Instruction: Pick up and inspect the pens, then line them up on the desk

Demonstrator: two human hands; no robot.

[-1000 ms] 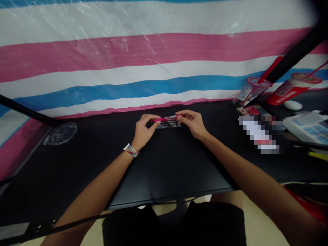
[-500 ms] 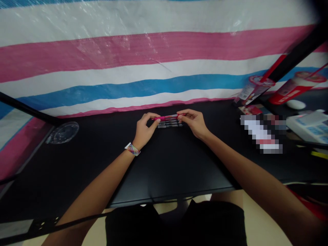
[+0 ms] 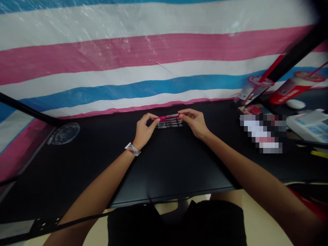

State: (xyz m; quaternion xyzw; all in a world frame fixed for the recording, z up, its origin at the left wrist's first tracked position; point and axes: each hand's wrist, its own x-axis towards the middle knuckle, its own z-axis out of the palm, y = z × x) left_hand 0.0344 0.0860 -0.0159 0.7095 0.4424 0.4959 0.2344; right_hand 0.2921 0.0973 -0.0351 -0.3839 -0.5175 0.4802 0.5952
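Several pens lie side by side near the back of the black desk (image 3: 179,164), pointing left to right. Farthest back is a pink pen (image 3: 167,117), pinched at its left end by my left hand (image 3: 145,128) and at its right end by my right hand (image 3: 195,123). Just in front of it are the dark and clear pens (image 3: 169,125), close together in a row. Fingertips hide both ends of the pink pen. A patterned band (image 3: 133,149) circles my left wrist.
To the left lies a clear round plastic lid (image 3: 65,133). On the right stand two drink cups (image 3: 252,89) with red straws, a white mouse (image 3: 295,104), a pale box (image 3: 312,126) and a blurred-out item (image 3: 261,133). A striped sheet (image 3: 153,51) hangs behind the desk.
Both hands keep their grip on the pink pen. Its right end has shifted very slightly away from the row; otherwise only the camera view moves a little.
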